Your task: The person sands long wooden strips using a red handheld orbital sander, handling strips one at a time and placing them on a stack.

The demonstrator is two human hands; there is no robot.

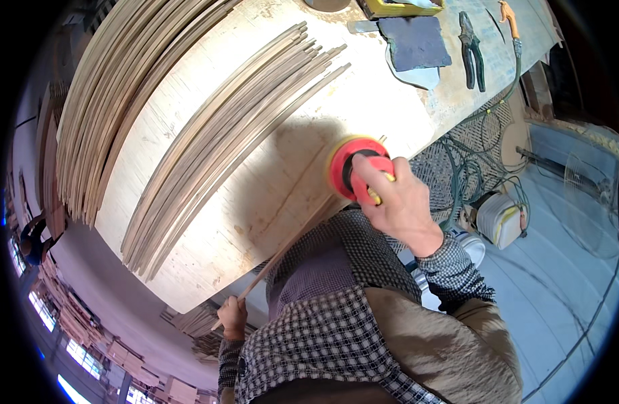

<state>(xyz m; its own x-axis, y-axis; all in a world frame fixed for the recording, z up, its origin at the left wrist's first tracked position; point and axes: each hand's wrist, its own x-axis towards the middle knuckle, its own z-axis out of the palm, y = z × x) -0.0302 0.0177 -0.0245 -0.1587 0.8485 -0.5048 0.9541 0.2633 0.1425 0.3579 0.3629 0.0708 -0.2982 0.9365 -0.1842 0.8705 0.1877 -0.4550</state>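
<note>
My right hand [405, 207] is closed round a red hand sander [355, 161] with a yellowish pad edge. The sander sits over the far end of a thin wooden strip [286, 250], whose tip shows just beyond it. At the lower left, my left hand [233, 315] grips the strip's near end, off the table's edge. Between the two hands the strip runs slantwise along the near edge of the pale work table [208, 259]. A bundle of similar thin strips [222, 141] lies to the left of the sander.
A larger stack of strips [124, 94] lies at the far left. Black-handled pliers [471, 50], a dark sheet [415, 44] and an orange air gun [508, 19] lie at the far right. Green hoses [461, 168] hang off the table's right side; a fan [589, 195] stands beyond.
</note>
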